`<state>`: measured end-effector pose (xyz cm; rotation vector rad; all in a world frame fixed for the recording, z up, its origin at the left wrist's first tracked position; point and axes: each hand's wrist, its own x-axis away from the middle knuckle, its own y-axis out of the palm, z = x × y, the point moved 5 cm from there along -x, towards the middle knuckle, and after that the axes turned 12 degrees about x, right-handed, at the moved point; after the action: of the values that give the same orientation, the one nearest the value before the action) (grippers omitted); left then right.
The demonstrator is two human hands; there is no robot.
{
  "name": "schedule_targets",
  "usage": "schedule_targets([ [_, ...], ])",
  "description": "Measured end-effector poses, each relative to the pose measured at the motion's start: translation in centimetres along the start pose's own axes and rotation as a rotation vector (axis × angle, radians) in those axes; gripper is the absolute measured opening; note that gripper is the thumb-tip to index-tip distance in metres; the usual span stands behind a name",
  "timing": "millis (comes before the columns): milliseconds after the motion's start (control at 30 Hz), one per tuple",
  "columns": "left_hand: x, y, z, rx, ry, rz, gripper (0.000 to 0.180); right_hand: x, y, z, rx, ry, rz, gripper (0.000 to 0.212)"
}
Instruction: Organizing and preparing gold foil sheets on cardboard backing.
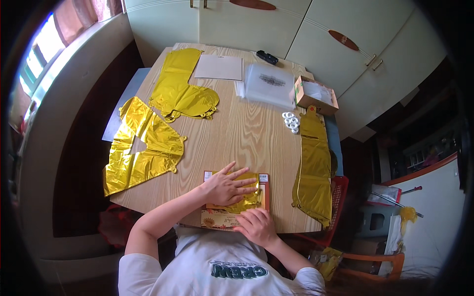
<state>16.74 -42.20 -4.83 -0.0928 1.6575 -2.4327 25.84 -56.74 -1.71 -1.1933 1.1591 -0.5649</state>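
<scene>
My left hand [227, 189] lies flat with fingers spread over a folded gold foil balloon [243, 203], pressing it onto a printed card with an orange border [266, 197] at the table's near edge. Close by, my right hand [258, 227] rests on the lower right of that card, its fingers bent at the foil's lower edge and its thumb apart from them. Both hands cover part of the foil and of the card.
Flat gold foil balloons [183, 79] [148, 145] lie on the left, another balloon [314, 167] on the right. White tape rolls [291, 122], clear plastic bags [269, 86], an open carton [323, 105], a pale board [218, 67] and a black object [267, 57] sit farther back on the wooden table [242, 133].
</scene>
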Motion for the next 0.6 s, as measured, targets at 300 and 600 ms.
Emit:
schedule_targets([
  [300, 0.4, 0.3, 1.3, 0.034, 0.046, -0.031, 0.049, 0.5, 0.6, 0.9, -0.104, 0.087, 0.031, 0.04],
  [600, 0.3, 0.2, 1.4, 0.029, 0.029, -0.029, 0.057, 0.2, 0.6, 2.6, 0.12, 0.062, -0.032, 0.05],
])
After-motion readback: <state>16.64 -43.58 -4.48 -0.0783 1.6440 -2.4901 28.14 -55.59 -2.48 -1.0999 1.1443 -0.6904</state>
